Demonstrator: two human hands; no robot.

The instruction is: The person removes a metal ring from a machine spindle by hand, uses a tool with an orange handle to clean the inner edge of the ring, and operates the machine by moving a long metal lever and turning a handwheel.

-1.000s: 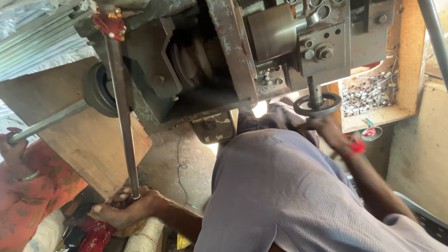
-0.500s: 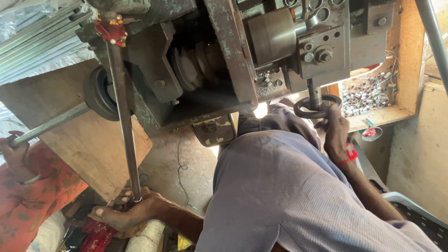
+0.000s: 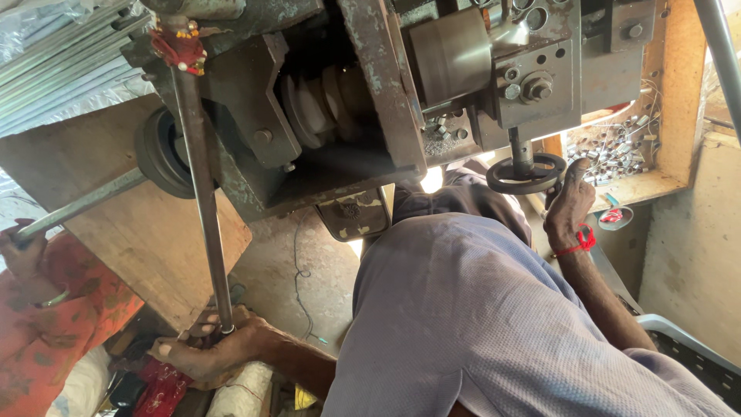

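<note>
My left hand (image 3: 208, 351) is low at the bottom left, closed around the lower end of a long steel lever rod (image 3: 202, 193). The rod rises to a heavy grey-green metal machine (image 3: 347, 93), and a red tassel is tied at its top. My right hand (image 3: 570, 205), with a red thread at the wrist, reaches up to a small dark handwheel (image 3: 525, 174) under the machine. Its fingers grip the wheel's right rim. My grey-blue shirt fills the lower middle of the view.
At the left, a co-worker in orange-red clothing has a hand (image 3: 23, 255) on a second steel bar (image 3: 77, 205) that runs to the machine's black pulley. A wooden tray (image 3: 664, 93) at the right holds several small metal parts. A wooden board stands beneath the machine.
My right hand has slid from under the handwheel to its right rim. My left hand stays on the lever rod's end. The co-worker's hand has dropped slightly.
</note>
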